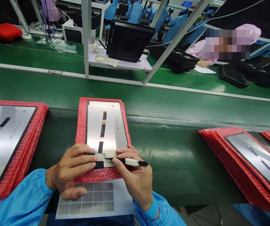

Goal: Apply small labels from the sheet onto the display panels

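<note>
Far left, on the green desk, a stack of silver-backed display panels on red bubble wrap, near the middle pile. Next, the left hand, its fingers together and lying flat across the lower end of a single display panel. That panel resting on a red bubble-wrap pad directly in front of the person, a black-and-gold strip running lengthwise down its middle. Then a black marker (white tape wrapped round the barrel), clamped between the thumb and fingers of the right hand, its tip touching a patch of pale tape at the strip's lower end. Below both hands, a white card with a grey grid at the desk's near edge. Far right, a fanned pile of panels in red wrap.
</note>
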A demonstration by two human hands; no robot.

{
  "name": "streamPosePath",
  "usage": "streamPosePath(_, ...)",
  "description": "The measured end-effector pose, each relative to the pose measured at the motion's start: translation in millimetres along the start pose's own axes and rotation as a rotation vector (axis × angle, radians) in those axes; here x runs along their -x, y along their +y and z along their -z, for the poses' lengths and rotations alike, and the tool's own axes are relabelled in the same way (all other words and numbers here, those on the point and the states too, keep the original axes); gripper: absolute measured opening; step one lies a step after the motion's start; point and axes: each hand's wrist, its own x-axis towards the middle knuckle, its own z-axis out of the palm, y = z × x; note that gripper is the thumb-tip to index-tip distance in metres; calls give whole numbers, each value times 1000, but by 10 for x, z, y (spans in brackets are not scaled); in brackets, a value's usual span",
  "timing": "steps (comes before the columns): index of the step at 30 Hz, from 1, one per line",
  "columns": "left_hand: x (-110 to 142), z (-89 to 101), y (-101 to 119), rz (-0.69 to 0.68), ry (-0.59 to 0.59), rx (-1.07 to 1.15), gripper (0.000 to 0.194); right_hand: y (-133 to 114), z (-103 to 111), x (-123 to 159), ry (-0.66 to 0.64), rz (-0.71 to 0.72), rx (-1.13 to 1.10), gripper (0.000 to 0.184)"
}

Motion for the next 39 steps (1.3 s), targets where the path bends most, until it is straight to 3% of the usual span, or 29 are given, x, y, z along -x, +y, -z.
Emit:
streamPosePath(16, 34, -21, -4, -13, 5, 3, 56, 2, -2, -13, 10, 15, -1, 11)
streamPosePath(23, 32, 12, 18, -39, -227, -100, 79, 17, -7, -8, 12, 26, -21, 11)
streamPosePath(33, 66, -6, 57, 33, -261, -95, 79, 55, 18, 9, 52, -4, -62, 8)
streamPosePath(39, 48, -14, 150, 109, -361, -199, 93, 131, 26, 41, 107, -26, -130, 5)
